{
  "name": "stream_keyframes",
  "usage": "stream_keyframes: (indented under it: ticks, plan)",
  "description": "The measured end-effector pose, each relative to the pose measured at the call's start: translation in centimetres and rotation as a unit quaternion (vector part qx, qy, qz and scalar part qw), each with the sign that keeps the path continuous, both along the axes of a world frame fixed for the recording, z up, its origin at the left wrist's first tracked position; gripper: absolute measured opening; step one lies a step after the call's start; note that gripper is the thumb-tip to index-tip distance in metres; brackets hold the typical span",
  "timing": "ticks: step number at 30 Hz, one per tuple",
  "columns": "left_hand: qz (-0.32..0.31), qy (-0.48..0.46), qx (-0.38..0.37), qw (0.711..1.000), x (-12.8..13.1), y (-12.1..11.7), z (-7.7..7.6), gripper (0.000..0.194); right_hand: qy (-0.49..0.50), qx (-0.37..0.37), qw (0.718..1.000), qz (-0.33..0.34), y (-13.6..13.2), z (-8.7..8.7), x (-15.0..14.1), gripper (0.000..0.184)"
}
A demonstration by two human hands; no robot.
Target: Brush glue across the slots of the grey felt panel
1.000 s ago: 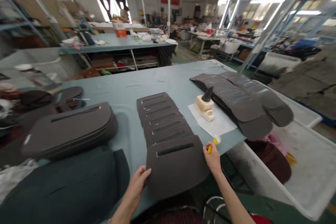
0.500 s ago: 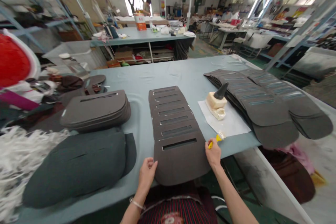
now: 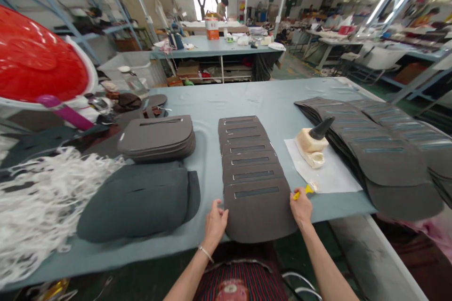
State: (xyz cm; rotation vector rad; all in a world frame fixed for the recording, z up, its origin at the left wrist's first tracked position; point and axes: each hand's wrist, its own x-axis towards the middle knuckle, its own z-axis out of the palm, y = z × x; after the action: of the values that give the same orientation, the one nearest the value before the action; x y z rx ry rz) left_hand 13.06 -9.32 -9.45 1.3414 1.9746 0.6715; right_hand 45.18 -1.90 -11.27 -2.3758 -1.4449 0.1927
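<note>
Dark brown slotted panels [image 3: 259, 218] lie overlapped in a row down the middle of a blue-covered bench [image 3: 243, 99], each cut with one long, narrow opening, the nearest one's rounded end by the bench's front edge. A person's right-hand grip [image 3: 301, 206] is closed on a yellow-handled brush [image 3: 308, 189] at that panel's right edge; the left-hand grip [image 3: 216, 222], fingers partly curled, is at the left edge, though whether it pinches the material cannot be told. To the row's right, a cream-coloured container [image 3: 310, 143] with a black cone [image 3: 322, 128] rests on white paper [image 3: 339, 175], near stacked slotted panels [image 3: 388, 160]. At left are tangled white strips [image 3: 52, 202].
</note>
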Motion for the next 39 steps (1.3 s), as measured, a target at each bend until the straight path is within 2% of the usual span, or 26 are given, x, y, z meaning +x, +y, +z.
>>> stream_keyframes:
  ticks: [5, 21, 35, 39]
  plan:
    - [-0.046, 0.013, 0.018, 0.999, -0.1, -0.1, 0.5, 0.035, -0.005, -0.008, 1.0, -0.003, 0.3, -0.5, 0.3, 0.021]
    - [-0.059, -0.011, 0.028, 0.998, -1.2, 0.3, -0.9, 0.039, -0.021, -0.035, 0.999, -0.015, 0.3, 0.5, -0.3, 0.021]
    - [-0.066, 0.001, 0.023, 0.998, -1.1, 0.5, -0.7, 0.038, -0.045, -0.064, 0.997, -0.026, 0.5, 1.0, -0.8, 0.022]
    - [-0.081, 0.039, 0.015, 0.996, -0.7, 0.4, -0.3, 0.038, -0.057, -0.075, 0.995, -0.015, 0.5, 0.8, -0.9, 0.025]
